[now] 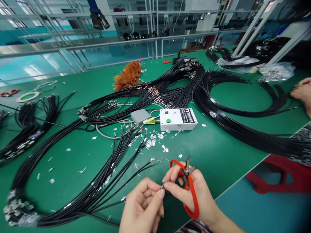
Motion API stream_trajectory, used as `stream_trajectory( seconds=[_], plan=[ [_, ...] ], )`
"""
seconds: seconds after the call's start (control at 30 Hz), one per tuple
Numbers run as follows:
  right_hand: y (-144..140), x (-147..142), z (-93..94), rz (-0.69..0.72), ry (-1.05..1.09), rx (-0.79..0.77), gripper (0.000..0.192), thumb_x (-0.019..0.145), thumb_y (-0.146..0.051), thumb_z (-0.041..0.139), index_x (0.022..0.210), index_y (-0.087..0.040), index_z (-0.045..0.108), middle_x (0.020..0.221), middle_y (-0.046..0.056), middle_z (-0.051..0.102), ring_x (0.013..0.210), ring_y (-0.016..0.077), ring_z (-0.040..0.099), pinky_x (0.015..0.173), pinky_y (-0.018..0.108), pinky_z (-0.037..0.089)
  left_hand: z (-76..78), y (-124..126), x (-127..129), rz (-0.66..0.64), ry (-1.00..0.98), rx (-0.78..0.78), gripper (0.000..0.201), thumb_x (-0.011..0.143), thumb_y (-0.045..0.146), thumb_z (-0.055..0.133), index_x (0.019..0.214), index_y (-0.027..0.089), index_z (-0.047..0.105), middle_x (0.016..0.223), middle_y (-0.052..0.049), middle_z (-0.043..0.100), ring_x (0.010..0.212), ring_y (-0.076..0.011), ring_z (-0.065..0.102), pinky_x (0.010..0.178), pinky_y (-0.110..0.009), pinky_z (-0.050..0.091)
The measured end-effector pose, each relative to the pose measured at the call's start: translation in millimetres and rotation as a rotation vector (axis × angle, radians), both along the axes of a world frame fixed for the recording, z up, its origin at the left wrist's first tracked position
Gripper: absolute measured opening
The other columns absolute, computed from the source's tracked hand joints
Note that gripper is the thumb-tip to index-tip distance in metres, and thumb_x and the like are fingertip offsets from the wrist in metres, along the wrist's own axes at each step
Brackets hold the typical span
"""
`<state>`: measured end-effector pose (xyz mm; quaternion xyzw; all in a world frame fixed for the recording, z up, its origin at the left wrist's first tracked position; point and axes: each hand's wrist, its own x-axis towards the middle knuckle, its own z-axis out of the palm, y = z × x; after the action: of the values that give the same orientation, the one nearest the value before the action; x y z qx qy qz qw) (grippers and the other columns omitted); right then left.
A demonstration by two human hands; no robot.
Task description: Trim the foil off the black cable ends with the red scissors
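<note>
Low in the view, my left hand [143,205] pinches the thin end of a cable [162,187] between thumb and forefinger. My right hand [194,191] meets it there, its thumb and fingertips closed at the same cable end. Orange-handled scissors [195,202] hang in my right hand, looped over the fingers, their blades parted and pointing up and away. To the left of my hands, a bundle of black cables [97,191] fans out, with several stripped copper ends. How the pinched wire strands lie is too small to make out.
Behind my hands stands a white box [172,124] with a green button, beside a grey pad [140,116]. Foil scraps [152,142] litter the green table. More cable bundles [199,84] and an orange feather duster [128,76] lie farther back. Another person's hand [302,92] is at right.
</note>
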<state>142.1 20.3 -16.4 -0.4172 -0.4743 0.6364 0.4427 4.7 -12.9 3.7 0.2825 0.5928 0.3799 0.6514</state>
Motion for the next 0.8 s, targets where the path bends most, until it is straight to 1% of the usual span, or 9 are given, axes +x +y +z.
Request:
stream_trajectory(
  seconds=[0.13,0.3,0.4,0.5,0.6,0.7,0.8],
  plan=[
    [-2,-2,-6.4,-0.024,0.005,-0.032,0.022,0.079,-0.025,0.065,0.076,-0.014,0.046,0.081,0.003,0.059,0.075,0.0109,0.057,0.072,0.024,0.048,0.7,2,-2,-0.012,-0.117,-0.043,0.05,0.069,0.056,0.068,0.076,0.011,0.046,0.051,0.001,0.052,0.031,0.0005,0.03,0.033,-0.01,0.017],
    [0,-4,-9.9,-0.041,0.012,-0.079,0.024,0.077,-0.027,0.066,0.077,-0.014,0.046,0.078,0.002,0.058,0.069,0.0093,0.055,0.067,0.022,0.046,5.0,4,-6,-0.002,-0.16,-0.047,0.048,0.073,0.054,0.066,0.083,0.011,0.048,0.052,0.001,0.053,0.031,0.0009,0.031,0.034,-0.01,0.017],
    [2,-3,-5.0,-0.056,0.006,-0.047,0.021,0.077,-0.025,0.066,0.077,-0.014,0.048,0.083,0.004,0.06,0.074,0.01,0.058,0.069,0.021,0.048,4.3,3,-6,-0.021,-0.149,-0.043,0.047,0.074,0.054,0.065,0.084,0.011,0.049,0.053,0.001,0.053,0.031,0.0008,0.031,0.035,-0.01,0.017],
    [3,-3,-0.4,-0.044,-0.044,0.005,0.019,0.077,-0.023,0.066,0.078,-0.015,0.049,0.09,0.005,0.062,0.08,0.0114,0.06,0.071,0.021,0.049,0.7,2,-4,-0.024,-0.118,-0.028,0.047,0.074,0.055,0.065,0.079,0.011,0.047,0.052,0.001,0.053,0.032,0.0005,0.031,0.034,-0.01,0.017],
    [4,-3,0.2,-0.023,-0.048,0.046,0.016,0.078,-0.02,0.065,0.078,-0.016,0.049,0.088,0.004,0.061,0.081,0.0123,0.059,0.072,0.022,0.049,-3.2,1,-3,-0.027,-0.086,-0.031,0.049,0.072,0.056,0.066,0.076,0.012,0.044,0.051,0.001,0.052,0.031,0.0002,0.031,0.033,-0.011,0.017],
    [4,-2,-0.2,-0.018,-0.075,0.148,0.013,0.079,-0.015,0.061,0.078,-0.017,0.049,0.081,0.001,0.058,0.072,0.0102,0.056,0.067,0.022,0.047,-6.3,0,-4,-0.047,-0.068,-0.035,0.051,0.071,0.058,0.066,0.077,0.012,0.045,0.052,0.001,0.053,0.031,0.0,0.032,0.033,-0.01,0.02],
    [5,1,1.9,-0.014,-0.179,0.377,0.014,0.077,-0.007,0.058,0.077,-0.017,0.048,0.078,0.0,0.056,0.071,0.0099,0.055,0.066,0.023,0.046,-7.3,-1,-5,-0.072,-0.081,-0.02,0.05,0.072,0.057,0.066,0.078,0.012,0.046,0.052,0.001,0.052,0.032,-0.0003,0.032,0.032,-0.011,0.022]
  ],
)
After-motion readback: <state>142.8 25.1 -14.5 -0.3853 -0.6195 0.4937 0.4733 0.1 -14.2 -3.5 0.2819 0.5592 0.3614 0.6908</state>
